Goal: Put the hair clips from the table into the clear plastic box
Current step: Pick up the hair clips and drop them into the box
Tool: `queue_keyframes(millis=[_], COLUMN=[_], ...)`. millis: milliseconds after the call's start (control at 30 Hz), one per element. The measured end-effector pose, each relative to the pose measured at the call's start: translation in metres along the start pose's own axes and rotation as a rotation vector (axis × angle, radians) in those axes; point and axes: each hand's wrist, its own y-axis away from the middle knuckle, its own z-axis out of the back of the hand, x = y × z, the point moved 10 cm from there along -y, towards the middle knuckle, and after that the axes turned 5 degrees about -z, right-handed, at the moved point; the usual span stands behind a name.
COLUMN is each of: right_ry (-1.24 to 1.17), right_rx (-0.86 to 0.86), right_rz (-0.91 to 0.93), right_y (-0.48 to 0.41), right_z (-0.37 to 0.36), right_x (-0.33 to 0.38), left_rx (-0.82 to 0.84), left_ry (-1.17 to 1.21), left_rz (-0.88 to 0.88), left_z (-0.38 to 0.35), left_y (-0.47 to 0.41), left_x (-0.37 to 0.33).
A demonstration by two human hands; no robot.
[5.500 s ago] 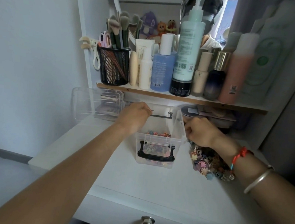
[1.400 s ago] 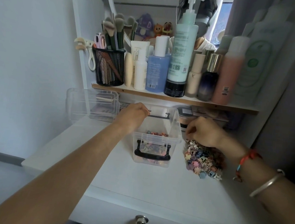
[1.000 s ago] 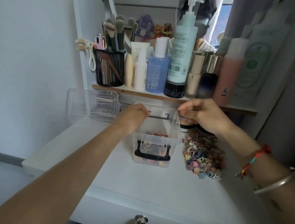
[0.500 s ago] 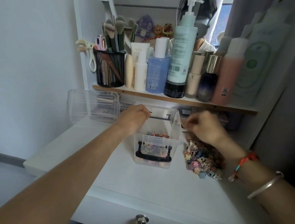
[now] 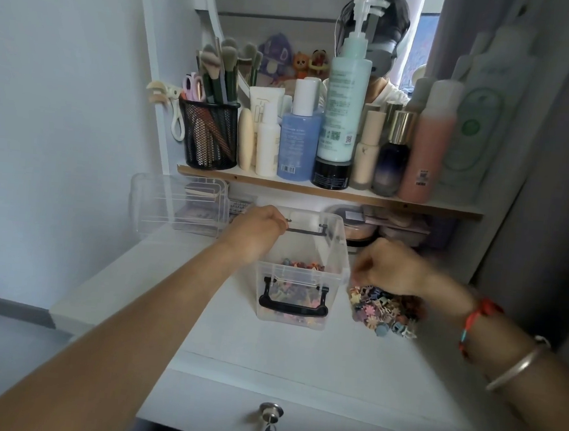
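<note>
The clear plastic box [image 5: 336, 251] with black handles stands open in the middle of the white table [image 5: 298, 361]; several small colourful hair clips lie on its bottom. My left hand [image 5: 257, 230] grips the box's left rim. A heap of hair clips [image 5: 385, 310] lies on the table just right of the box. My right hand [image 5: 388, 265] hovers low over the far edge of that heap, fingers curled downward and blurred; whether it holds a clip is hidden.
A wooden shelf [image 5: 330, 191] just above holds bottles and a black mesh brush cup [image 5: 211, 136]. A clear lid or case [image 5: 177, 206] stands at the back left. Compacts [image 5: 361, 225] sit under the shelf. A drawer key [image 5: 270, 417] sticks out in front.
My right hand rose over the box's right rim one second ago, then came back down to the heap of clips. My left hand stayed on the rim.
</note>
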Motion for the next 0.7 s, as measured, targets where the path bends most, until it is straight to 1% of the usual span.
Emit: queue_keyframes(millis=[100, 467, 533, 567, 600, 633, 700], right_ry=[0.031, 0.023, 0.035, 0.013, -0.045, -0.152, -0.491], right_rx=[-0.061, -0.057, -0.087, -0.13, -0.196, -0.278, -0.401], right_rz=[-0.033, -0.099, -0.1, -0.095, -0.088, -0.084, -0.042], right_y=[-0.003, -0.009, -0.01, -0.01, -0.009, -0.006, 0.004], right_z=[0.002, -0.01, -0.009, -0.003, 0.008, 0.023, 0.052], right_x=[-0.001, -0.004, -0.001, 0.001, 0.003, 0.005, 0.012], left_rx=[-0.011, -0.036, -0.04, -0.041, -0.041, -0.04, -0.039], left_ry=[-0.001, -0.022, -0.017, -0.018, -0.021, -0.024, -0.025], left_rz=[0.0, 0.016, 0.016, 0.017, 0.017, 0.019, 0.02], left_z=[0.002, 0.003, 0.004, 0.004, 0.004, 0.004, 0.004], left_y=[0.003, 0.016, 0.017, 0.017, 0.017, 0.016, 0.016], left_x=[-0.001, -0.006, -0.006, -0.006, -0.007, -0.007, -0.007])
